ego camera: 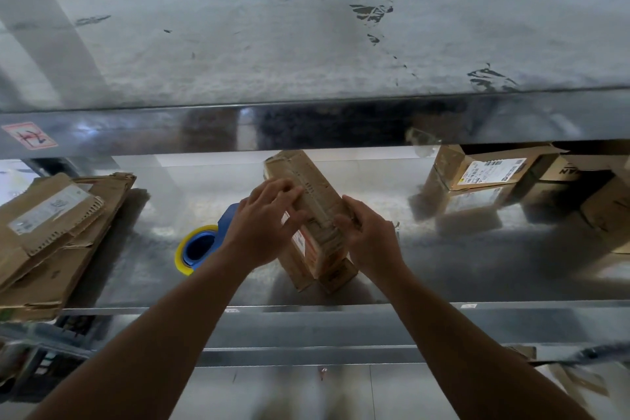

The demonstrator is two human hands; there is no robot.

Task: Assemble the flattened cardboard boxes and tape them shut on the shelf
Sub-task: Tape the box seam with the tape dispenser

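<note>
Your left hand [269, 222] presses spread fingers on the box [313, 187] standing mid-shelf [443, 266]; your right hand [371, 239] curls round its edge. Taping looks still due: tape roll [197, 249] beside, flattened stack [51, 232] waiting left, finished boxes [484, 170] right.

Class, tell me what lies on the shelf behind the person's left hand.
A blue tape dispenser with a yellow roll. The left hand, which touches the cardboard box, and its wrist cover the dispenser's right part.
</note>
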